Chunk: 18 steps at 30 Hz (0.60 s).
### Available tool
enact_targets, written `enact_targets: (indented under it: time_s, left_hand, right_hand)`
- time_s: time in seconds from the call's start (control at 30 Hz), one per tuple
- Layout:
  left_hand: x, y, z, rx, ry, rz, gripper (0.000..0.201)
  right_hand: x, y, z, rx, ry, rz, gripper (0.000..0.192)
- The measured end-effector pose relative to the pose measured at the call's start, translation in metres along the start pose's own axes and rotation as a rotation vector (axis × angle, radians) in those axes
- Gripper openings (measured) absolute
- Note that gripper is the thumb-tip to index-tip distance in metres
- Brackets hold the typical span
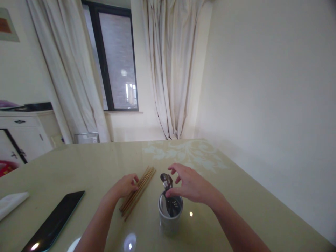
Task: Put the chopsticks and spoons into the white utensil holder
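A loose bundle of wooden chopsticks (140, 192) lies slantwise on the table. My left hand (128, 184) is at the bundle's left side, thumb and index finger apart, the fingertips at or just touching the sticks. To the right stands an upright grey-white cylindrical utensil holder (170, 222) with small holes in its inner bottom or insert. Several metal spoons (168, 181) stick up out of it, bowls on top. My right hand (187, 182) is beside the spoons, fingers spread and curved, its thumb by the holder's rim; whether the thumb touches a spoon I cannot tell.
The glossy pale-green table (105, 161) carries a long black glass-like slab (55, 220) at left and a white object (13, 203) at its left edge. A wall (275, 87) runs along the right side. Curtains (173, 70) and a window (118, 59) are behind.
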<state>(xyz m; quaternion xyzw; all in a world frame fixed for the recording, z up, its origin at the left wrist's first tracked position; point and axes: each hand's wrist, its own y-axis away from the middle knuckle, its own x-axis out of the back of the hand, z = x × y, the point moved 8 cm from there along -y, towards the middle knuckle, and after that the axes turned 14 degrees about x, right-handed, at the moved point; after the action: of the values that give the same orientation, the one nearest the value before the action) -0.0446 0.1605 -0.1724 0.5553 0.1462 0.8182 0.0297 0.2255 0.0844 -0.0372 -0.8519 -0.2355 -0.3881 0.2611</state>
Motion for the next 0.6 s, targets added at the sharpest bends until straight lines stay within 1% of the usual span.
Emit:
enact_targets:
  time_s: [0.03,0.07,0.17,0.2,0.3,0.33,0.43,0.5,0.6]
  left_hand:
    - [0.001,0.000,-0.001,-0.002,0.002,0.006,0.031]
    - [0.003,0.000,-0.003,-0.004,0.004,0.010,0.031]
    - [0.007,0.000,-0.005,0.005,0.005,0.012,0.033]
    - [0.007,0.001,-0.005,0.010,0.003,0.009,0.033]
    - [0.006,0.004,0.002,0.009,-0.008,0.009,0.030]
    - [0.005,0.005,0.007,0.001,-0.011,0.014,0.032]
    - [0.001,0.010,0.021,-0.021,-0.049,0.027,0.051]
    - [-0.002,0.013,0.028,-0.026,-0.096,0.032,0.058]
    - [-0.006,0.015,0.032,-0.026,-0.125,0.031,0.054]
  right_hand:
    - [-0.002,-0.003,-0.003,0.039,-0.020,0.019,0.073]
    - [-0.004,-0.006,-0.006,0.079,-0.030,0.035,0.064]
    - [-0.008,-0.013,-0.012,0.149,0.015,0.063,0.019]
    - [-0.009,-0.015,-0.013,0.158,0.038,0.067,0.013]
    - [-0.010,-0.018,-0.015,0.168,0.066,0.071,0.016]
    - [-0.009,-0.018,-0.015,0.168,0.068,0.070,0.016]
    - [-0.007,-0.017,-0.014,0.162,0.071,0.080,0.015]
    - [-0.005,-0.017,-0.014,0.160,0.073,0.095,0.014]
    - [0.002,-0.015,-0.015,0.160,0.075,0.148,0.012]
